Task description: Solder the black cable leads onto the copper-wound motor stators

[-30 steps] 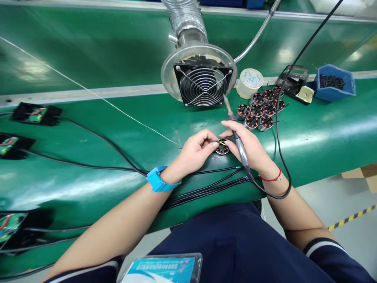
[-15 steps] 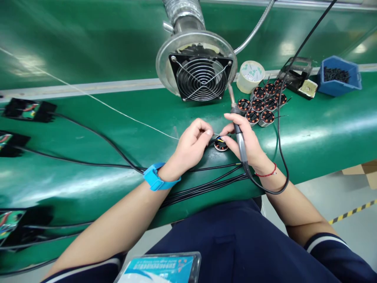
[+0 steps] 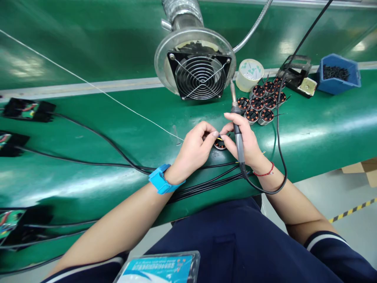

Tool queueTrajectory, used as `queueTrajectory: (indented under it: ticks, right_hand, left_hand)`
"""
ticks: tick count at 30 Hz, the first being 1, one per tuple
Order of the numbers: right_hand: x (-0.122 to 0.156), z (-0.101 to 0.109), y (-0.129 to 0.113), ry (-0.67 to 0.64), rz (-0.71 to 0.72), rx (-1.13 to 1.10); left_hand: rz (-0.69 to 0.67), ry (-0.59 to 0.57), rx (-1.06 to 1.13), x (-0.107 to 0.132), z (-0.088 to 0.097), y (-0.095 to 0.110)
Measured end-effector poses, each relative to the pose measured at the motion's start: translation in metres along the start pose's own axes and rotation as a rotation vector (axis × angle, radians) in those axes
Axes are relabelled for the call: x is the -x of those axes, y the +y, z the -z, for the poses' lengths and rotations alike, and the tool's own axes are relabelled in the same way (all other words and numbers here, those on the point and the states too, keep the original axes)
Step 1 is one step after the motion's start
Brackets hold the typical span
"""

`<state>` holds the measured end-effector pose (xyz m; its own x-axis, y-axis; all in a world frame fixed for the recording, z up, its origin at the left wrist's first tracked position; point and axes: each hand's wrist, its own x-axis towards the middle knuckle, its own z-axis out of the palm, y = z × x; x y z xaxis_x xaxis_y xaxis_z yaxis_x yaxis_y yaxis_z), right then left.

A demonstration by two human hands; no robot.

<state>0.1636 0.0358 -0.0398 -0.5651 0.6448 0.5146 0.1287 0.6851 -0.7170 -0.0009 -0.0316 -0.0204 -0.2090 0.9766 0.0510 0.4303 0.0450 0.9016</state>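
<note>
My left hand [image 3: 196, 149], with a blue strap on its wrist, pinches thin wires over a small round motor stator [image 3: 220, 144] lying on the green bench. My right hand [image 3: 246, 141] meets it there, fingertips also on the wires, and holds a soldering iron [image 3: 237, 129] wedged between its fingers, tip pointing away toward the fan. The iron's black cord [image 3: 279, 137] loops round my right wrist. A thin solder wire [image 3: 88, 83] runs in from the far left to my left hand.
A fume-extraction fan [image 3: 200, 74] on a metal duct stands just behind my hands. To its right are a tape roll [image 3: 249, 74], several finished stators [image 3: 260, 103], an iron stand [image 3: 297, 76] and a blue bin [image 3: 338, 74]. Circuit boards [image 3: 28, 110] with black cables lie left.
Both hands stayed together over the stator, with only slight shifts of the fingers. The view moved a little, so the iron's tip now points more directly away.
</note>
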Motion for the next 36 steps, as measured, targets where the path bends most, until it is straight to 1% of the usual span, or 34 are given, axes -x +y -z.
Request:
queueTrajectory:
  ticks: [3,5,11,15,16,18,21,23,25,27,30,34,36]
  right_hand:
    - [0.001,-0.001,-0.001,0.041,0.007,-0.048]
    - [0.001,-0.003,-0.003,0.039,-0.033,-0.089]
    - [0.002,-0.003,-0.005,0.011,-0.175,-0.188]
    - [0.004,0.005,0.000,0.081,-0.195,-0.183]
    - [0.005,0.008,0.001,0.086,-0.197,-0.178]
    - [0.005,0.010,0.003,0.053,-0.221,-0.177]
    - [0.004,0.005,0.004,-0.027,-0.271,-0.204]
    - [0.003,-0.002,0.005,-0.049,-0.273,-0.217]
    - [0.002,-0.008,0.008,-0.046,-0.269,-0.210]
    - [0.002,-0.010,0.010,-0.014,-0.280,-0.187]
    - [0.004,-0.001,0.005,0.056,-0.284,-0.125]
    - [0.011,0.022,-0.018,0.129,-0.279,-0.021]
    - [0.019,0.029,-0.029,0.180,-0.282,-0.008]
  left_hand:
    - [0.019,-0.070,0.063,0.004,0.003,0.002]
    - [0.048,-0.097,0.116,0.005,0.004,0.004]
    - [0.136,-0.075,0.241,-0.002,0.004,0.012]
    - [0.206,-0.063,0.273,-0.010,0.003,0.014]
    - [0.217,-0.062,0.281,-0.011,0.002,0.014]
    - [0.232,-0.064,0.295,-0.012,0.002,0.014]
    - [0.247,-0.071,0.295,-0.013,0.002,0.014]
    - [0.254,-0.071,0.295,-0.013,0.002,0.014]
    - [0.261,-0.076,0.310,-0.012,0.002,0.013]
    - [0.269,-0.088,0.327,-0.011,0.001,0.011]
    - [0.277,-0.094,0.336,-0.009,-0.003,0.008]
    - [0.277,-0.063,0.352,-0.008,-0.006,0.006]
    - [0.273,-0.063,0.362,-0.009,-0.007,0.006]
